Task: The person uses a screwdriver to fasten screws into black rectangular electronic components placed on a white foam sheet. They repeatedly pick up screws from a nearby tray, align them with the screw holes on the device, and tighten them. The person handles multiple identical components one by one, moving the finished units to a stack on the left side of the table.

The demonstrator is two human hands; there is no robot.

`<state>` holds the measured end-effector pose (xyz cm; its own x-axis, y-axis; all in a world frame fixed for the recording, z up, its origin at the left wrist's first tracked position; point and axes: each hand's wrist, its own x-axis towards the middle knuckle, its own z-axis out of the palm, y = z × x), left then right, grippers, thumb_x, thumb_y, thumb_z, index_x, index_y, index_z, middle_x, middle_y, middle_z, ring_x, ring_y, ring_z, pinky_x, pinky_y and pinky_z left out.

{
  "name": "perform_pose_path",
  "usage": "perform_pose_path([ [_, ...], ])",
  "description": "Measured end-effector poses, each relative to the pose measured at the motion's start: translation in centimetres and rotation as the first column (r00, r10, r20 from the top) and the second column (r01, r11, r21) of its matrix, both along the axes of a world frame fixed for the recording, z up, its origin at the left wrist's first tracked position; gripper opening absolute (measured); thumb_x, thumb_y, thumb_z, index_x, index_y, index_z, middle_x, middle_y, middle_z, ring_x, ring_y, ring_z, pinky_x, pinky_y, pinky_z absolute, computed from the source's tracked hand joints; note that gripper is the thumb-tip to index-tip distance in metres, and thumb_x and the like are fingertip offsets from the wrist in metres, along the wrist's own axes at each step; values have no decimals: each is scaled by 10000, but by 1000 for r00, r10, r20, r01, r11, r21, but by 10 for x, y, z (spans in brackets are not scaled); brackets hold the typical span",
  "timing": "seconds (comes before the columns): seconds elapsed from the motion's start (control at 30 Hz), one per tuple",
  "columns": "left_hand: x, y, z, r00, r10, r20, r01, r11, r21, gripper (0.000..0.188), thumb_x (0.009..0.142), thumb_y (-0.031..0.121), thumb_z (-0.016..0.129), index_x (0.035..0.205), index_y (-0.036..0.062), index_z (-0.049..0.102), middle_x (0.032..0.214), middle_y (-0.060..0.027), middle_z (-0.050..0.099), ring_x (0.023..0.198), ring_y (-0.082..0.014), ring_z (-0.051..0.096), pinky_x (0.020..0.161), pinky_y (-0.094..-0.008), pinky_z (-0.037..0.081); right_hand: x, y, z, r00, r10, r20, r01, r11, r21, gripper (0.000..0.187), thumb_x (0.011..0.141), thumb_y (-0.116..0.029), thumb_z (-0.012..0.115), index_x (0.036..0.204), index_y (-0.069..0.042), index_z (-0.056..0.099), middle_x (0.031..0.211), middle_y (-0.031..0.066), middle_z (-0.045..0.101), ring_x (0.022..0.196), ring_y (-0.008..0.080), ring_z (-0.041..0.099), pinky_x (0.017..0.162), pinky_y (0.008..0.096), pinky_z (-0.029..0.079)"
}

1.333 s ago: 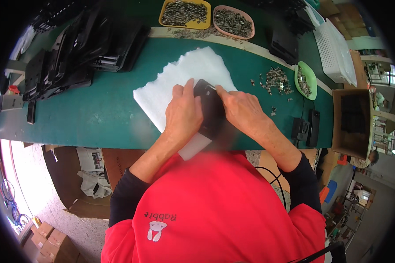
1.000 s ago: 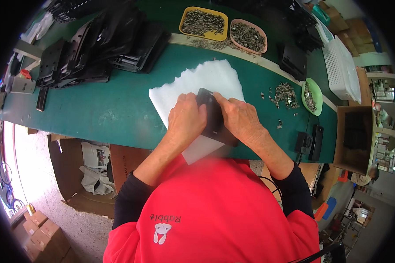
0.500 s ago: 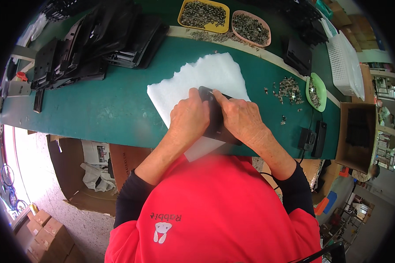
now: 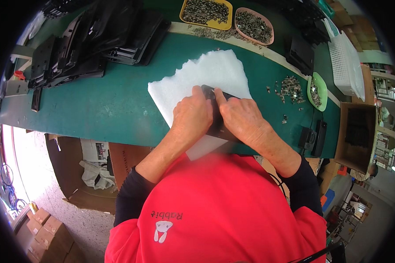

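A black flat plastic panel (image 4: 216,122) lies tilted on a white foam sheet (image 4: 210,68), its near end close to the table's front edge. My left hand (image 4: 192,113) is closed along the panel's left side, its fingertips hidden beneath the hand. On the other side, my right hand (image 4: 242,116) grips the panel's right edge, with the index finger stretched to the far end and the other fingers curled. Both hands' index fingers meet near that far end. Whether a small part sits under the fingertips cannot be made out.
Black plastic panels (image 4: 134,41) are stacked at the far left of the green table (image 4: 114,105). Small metal clips (image 4: 290,89) lie loose at the right, beside a green basket (image 4: 324,93). A yellow tray (image 4: 227,25) and a pink tray (image 4: 272,33) of metal parts stand at the back.
The whole view has shifted slightly. Both hands stay at the panel's far end, and my right forearm has swung a little outward to the right.
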<state>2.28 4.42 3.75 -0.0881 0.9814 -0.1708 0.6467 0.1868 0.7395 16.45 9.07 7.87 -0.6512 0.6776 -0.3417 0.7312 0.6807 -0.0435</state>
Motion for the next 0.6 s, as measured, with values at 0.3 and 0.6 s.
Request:
perform_pose_path([
  [0.3,1,0,0,1000,24,-3,-24,1000,4,247,898,134,565,995,-72,468,677,-270,621,669,-465,627,630,-526,504,16,6,-10,958,-148,-244,117,983,-138,538,822,17,499,1360,12,481,743,251,647,711,418,650,669,494,524],
  [0.6,1,0,-5,1000,17,-3,-17,1000,16,250,891,134,573,995,-70,470,662,-265,620,640,-461,627,609,-516,510,6,10,6,977,-163,-140,136,973,-187,526,832,27,473,1358,9,485,802,272,654,774,437,652,708,512,519],
])
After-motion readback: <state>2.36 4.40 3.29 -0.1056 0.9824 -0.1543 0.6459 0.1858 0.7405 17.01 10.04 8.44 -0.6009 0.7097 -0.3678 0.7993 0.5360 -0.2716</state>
